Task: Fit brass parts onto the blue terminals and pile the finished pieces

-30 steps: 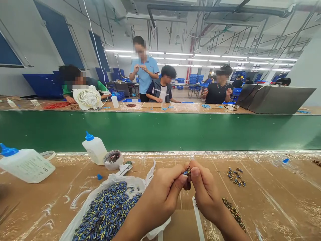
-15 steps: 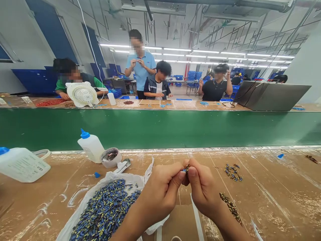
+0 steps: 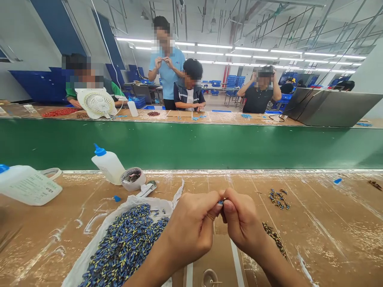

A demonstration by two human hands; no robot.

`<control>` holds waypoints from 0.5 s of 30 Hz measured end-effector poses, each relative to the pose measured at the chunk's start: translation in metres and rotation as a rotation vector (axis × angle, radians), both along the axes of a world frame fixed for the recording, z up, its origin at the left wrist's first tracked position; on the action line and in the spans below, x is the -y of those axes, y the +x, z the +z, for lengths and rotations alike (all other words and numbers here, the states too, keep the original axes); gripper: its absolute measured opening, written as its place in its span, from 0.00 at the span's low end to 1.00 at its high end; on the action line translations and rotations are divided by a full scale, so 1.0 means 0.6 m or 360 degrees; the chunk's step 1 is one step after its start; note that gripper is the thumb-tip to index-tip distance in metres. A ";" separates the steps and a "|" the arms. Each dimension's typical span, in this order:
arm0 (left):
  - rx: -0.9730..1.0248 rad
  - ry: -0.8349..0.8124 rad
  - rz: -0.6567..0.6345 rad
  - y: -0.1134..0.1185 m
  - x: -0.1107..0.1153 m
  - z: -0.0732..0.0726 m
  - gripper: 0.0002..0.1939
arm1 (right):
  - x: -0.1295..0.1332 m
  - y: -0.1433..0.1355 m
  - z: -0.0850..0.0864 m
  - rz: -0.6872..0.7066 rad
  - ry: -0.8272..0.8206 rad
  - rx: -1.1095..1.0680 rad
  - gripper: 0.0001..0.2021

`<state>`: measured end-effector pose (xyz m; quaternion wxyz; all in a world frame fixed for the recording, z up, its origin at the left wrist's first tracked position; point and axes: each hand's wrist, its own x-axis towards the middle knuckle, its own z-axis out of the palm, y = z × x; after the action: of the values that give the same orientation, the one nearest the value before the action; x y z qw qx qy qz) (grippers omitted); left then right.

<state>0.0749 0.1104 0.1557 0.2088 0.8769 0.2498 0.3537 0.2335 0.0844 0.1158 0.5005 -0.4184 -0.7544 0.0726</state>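
My left hand (image 3: 194, 219) is closed in a pinch on a small blue part (image 3: 220, 202), of which only a sliver shows. Against it, thumb to thumb, my right hand (image 3: 242, 221) is pinched too; whatever its fingertips grip is hidden. Left of my hands, a heap of small blue, yellow and dark parts (image 3: 125, 243) lies on a white plastic sheet (image 3: 86, 251). To the right, a loose cluster of blue and gold pieces (image 3: 279, 198) lies on the table, and nearer my right wrist is a pile of dark gold pieces (image 3: 273, 239).
A squeeze bottle (image 3: 108, 165), a tape roll (image 3: 133, 179) and a jug (image 3: 32, 185) stand on the brown-covered table (image 3: 326, 223). A round clear dish (image 3: 210, 277) sits at the near edge. Beyond the green strip (image 3: 191, 145), several people work at another bench.
The view has tilted slightly down, shifting the background upward. My hands keep their pinch together, and less of the small part shows. Across the way, a person in black has raised both hands to their head.
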 end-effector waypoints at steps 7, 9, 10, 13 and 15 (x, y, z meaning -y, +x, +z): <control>0.0016 -0.0048 -0.0090 0.000 -0.008 0.005 0.14 | -0.002 0.005 0.003 0.0130 -0.0142 -0.0082 0.16; 0.0038 -0.0164 -0.0179 0.000 -0.011 0.008 0.13 | -0.002 0.001 0.001 0.0198 -0.0213 -0.0284 0.16; 0.0042 -0.0227 -0.0212 -0.001 -0.012 0.009 0.13 | -0.003 0.000 0.000 0.0244 -0.0261 -0.0379 0.16; 0.0057 -0.0383 -0.0263 -0.003 -0.015 0.009 0.13 | -0.002 0.000 0.003 0.0374 -0.0374 -0.0577 0.17; 0.0080 -0.0449 -0.0297 -0.003 -0.015 0.007 0.13 | -0.001 0.001 0.006 0.0406 -0.0393 -0.0646 0.18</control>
<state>0.0734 0.1195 0.1600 0.3678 0.8492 0.2092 0.3159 0.2342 0.0850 0.1192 0.5735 -0.3547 -0.6706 0.3092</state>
